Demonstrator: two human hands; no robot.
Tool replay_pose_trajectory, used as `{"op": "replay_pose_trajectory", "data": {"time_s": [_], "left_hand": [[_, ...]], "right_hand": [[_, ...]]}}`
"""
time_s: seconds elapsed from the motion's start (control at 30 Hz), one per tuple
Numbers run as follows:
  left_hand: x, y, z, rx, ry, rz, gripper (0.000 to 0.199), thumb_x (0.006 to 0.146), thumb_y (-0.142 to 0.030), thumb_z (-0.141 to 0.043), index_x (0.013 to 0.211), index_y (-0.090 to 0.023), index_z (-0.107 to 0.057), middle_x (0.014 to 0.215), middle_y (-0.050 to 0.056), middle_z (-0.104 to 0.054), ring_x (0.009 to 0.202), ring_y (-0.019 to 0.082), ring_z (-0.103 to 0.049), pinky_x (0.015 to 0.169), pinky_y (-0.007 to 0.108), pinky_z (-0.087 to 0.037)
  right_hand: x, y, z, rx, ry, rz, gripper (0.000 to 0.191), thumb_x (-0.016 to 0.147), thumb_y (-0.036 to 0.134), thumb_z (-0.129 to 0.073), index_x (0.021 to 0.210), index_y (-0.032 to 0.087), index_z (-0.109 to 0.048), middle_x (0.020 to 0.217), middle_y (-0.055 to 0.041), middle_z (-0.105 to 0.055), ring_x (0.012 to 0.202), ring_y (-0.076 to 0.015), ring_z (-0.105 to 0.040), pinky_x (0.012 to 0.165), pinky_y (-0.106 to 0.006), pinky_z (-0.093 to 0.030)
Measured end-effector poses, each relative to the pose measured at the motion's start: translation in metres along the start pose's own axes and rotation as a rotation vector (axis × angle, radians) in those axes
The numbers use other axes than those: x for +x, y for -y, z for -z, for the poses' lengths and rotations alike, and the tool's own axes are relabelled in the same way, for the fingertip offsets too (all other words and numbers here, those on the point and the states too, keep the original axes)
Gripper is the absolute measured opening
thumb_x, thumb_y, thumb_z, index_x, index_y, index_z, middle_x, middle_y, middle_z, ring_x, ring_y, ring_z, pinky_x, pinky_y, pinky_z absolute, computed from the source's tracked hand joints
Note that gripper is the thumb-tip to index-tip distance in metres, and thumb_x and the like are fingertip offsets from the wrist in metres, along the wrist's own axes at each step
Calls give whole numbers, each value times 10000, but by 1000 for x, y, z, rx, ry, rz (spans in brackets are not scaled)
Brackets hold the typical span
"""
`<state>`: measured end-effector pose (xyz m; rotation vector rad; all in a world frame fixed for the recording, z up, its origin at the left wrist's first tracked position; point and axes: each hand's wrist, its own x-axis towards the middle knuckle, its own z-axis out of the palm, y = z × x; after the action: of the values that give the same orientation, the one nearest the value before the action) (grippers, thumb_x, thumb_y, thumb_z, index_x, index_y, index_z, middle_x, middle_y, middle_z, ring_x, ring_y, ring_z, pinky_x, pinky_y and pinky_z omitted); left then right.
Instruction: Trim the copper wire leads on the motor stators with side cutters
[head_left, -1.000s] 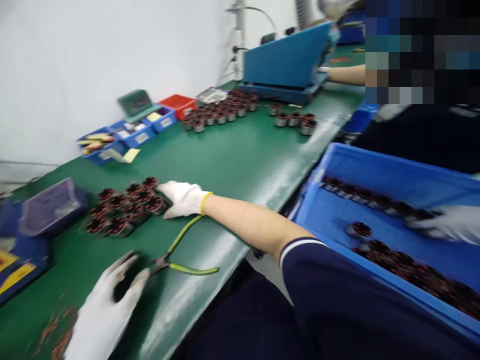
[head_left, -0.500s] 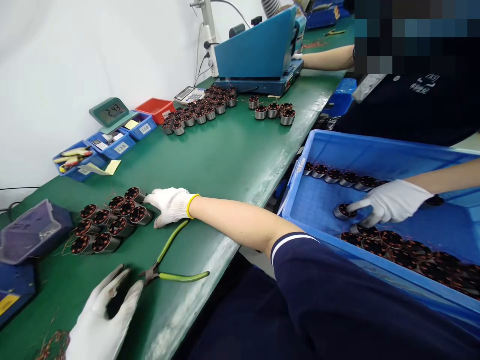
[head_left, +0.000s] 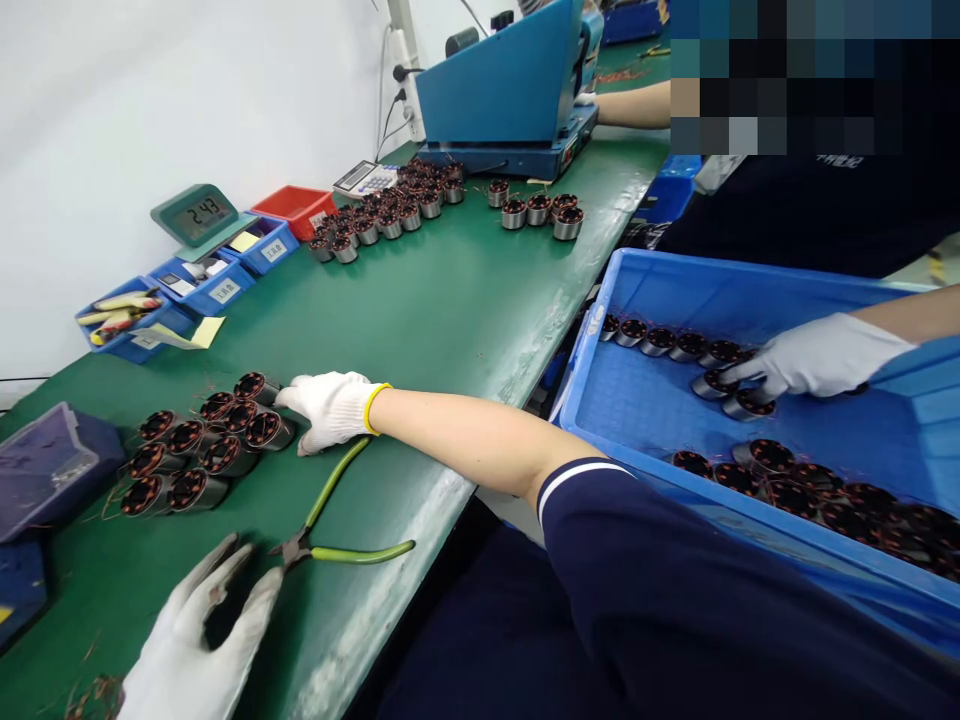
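Note:
My right hand (head_left: 330, 412), in a white knitted glove with a yellow cuff, reaches across to the near edge of a cluster of motor stators (head_left: 226, 454). Its fingers are apart at the cluster's right side; whether they touch the closest stator (head_left: 270, 430) is unclear. These stators are silver rings with copper windings, standing in rows on the green bench. At the lower left, my left hand (head_left: 199, 630), gloved in white, is open with thumb and fingers apart and nothing between them. Beside its fingertips lie green-handled cutting pliers (head_left: 330, 545), jaws toward the hand.
A co-worker's gloved hand (head_left: 821, 355) handles stators in a blue bin (head_left: 600, 400) at right. More stators (head_left: 390, 210) stand by a blue machine (head_left: 495, 100). Tool boxes (head_left: 217, 290), a clock (head_left: 195, 215) and a purple bin (head_left: 56, 470) line the wall side.
The view has shifted slightly, while my hands keep about the same places and poses. In the bin, the co-worker's hand has moved up toward the far row with two stators at its fingers.

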<state>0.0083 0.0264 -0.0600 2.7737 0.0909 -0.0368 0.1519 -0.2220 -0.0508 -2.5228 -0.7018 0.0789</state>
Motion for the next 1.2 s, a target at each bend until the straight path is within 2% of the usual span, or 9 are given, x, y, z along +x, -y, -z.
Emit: {"op": "replay_pose_trajectory", "data": {"time_s": [0.23,0.47,0.63,0.83,1.03,1.2], "left_hand": [[1,3,-1,-9,-4,21,566,787,-717,-530,1172,-319,-648,1439,-10,-610,1306,314,-593,1221,533,-393],[2,1,-1,-32,-24,26,537,771,-694,-552,1145,-325,-663,1416,-12,-628,1335,309,-575,1238,525,-365],[2,3,0,-23,18,-3,577,794,-691,-547,1194,-287,-646,1456,31,-597,1361,316,-550,1256,474,-346],[1,-2,-1,-34,41,-6,574,771,-700,-518,1126,-280,-682,1483,36,-580,1398,333,-518,1265,507,-324],[-2,-11,-1,-50,56,29,597,765,-703,-502,1148,-285,-688,1502,26,-567,1396,324,-523,1248,529,-351],[-3,-10,-2,-65,63,3,587,778,-686,-511,1168,-284,-686,1526,25,-544,1386,320,-534,1242,524,-364]], "right_hand": [[-2,2,3,7,11,10,641,762,469,-778,1318,232,-565,1365,-93,-607,1121,-281,-661,871,-402,-595],[-7,4,7,18,45,22,529,908,458,-678,1347,185,-565,1327,-118,-599,1094,-234,-630,889,-440,-573],[-7,3,7,22,43,14,588,832,451,-743,1335,201,-567,1347,-112,-600,1115,-257,-641,895,-430,-578],[-6,2,4,-6,23,9,620,753,501,-774,1290,250,-591,1331,-92,-620,1116,-290,-669,860,-415,-600],[-5,0,2,-33,54,-7,604,903,518,-663,1401,202,-532,1359,-126,-590,1136,-260,-627,919,-479,-565],[-6,-1,3,-39,71,-13,611,912,516,-655,1422,209,-518,1369,-127,-579,1143,-262,-619,926,-485,-561]]}}
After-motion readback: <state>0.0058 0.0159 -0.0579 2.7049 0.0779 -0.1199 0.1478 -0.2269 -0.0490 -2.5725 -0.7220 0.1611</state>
